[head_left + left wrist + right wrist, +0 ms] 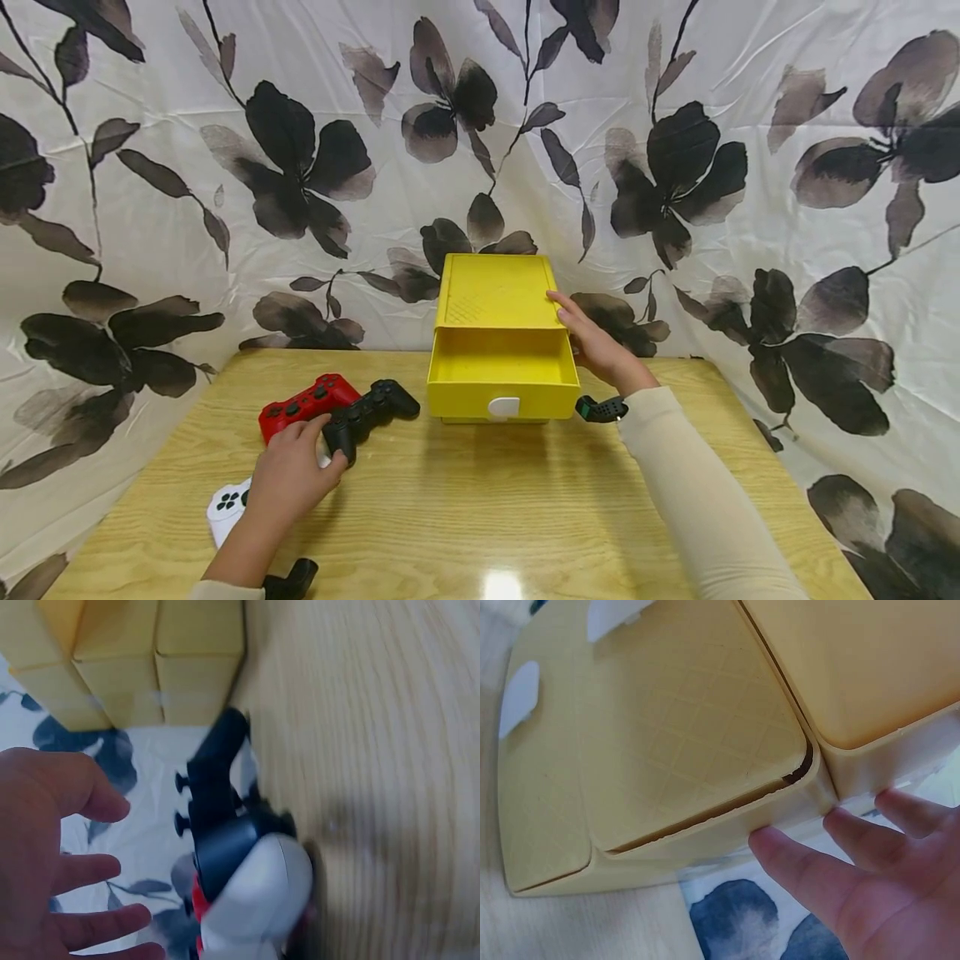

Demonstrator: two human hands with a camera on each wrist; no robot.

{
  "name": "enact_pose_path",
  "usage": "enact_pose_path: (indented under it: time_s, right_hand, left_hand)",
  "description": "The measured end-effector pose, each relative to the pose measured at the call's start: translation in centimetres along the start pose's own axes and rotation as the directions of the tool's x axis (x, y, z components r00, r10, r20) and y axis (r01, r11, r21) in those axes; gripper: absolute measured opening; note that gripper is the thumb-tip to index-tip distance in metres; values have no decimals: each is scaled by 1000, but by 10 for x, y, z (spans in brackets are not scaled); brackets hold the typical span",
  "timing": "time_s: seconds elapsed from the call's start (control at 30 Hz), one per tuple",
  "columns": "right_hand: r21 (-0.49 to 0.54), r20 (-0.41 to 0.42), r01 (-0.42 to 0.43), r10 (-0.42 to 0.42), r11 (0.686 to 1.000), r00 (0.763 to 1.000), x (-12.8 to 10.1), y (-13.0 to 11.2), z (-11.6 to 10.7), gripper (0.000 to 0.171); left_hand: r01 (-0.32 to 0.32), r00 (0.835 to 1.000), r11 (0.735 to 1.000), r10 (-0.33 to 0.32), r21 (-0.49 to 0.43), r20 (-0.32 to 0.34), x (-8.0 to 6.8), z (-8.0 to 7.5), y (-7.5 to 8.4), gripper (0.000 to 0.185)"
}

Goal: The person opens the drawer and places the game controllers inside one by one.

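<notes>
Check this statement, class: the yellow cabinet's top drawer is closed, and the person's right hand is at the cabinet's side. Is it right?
No: the top drawer is pulled open, as the head view shows. The right hand is indeed at the side of the yellow cabinet.

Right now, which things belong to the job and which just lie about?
Probably the job, touched or reached for:
yellow plastic drawer unit
red plastic game controller
black plastic game controller
white plastic game controller

Probably just there:
pale wood-grain table
flower-printed white cloth backdrop
</notes>
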State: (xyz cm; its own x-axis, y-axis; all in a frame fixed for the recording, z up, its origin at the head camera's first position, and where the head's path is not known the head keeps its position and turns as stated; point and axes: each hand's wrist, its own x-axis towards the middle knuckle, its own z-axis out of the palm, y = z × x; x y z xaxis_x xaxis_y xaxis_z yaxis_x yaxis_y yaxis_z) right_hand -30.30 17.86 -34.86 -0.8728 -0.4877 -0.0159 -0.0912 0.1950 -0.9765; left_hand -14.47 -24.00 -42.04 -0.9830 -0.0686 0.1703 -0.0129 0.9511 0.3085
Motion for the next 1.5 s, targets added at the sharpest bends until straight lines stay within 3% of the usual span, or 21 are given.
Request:
enact_pose_path:
  time_s: [0.47, 0.83, 1.5]
  right_hand:
    - [3, 13, 7, -7, 1000, 1000, 1, 4, 0, 56]
    - [-9, 3, 3, -3, 1000, 1000, 1, 6, -1, 56]
    - [-33, -24, -15, 14, 999, 1000, 1, 5, -1, 56]
  left_hand:
    - [32, 993, 996, -41, 82, 110, -2, 6, -34, 74]
    - [32, 982, 992, -54, 124, 179, -1, 7, -47, 77]
    - [65, 949, 993, -92, 98, 302, 4, 1, -59, 89]
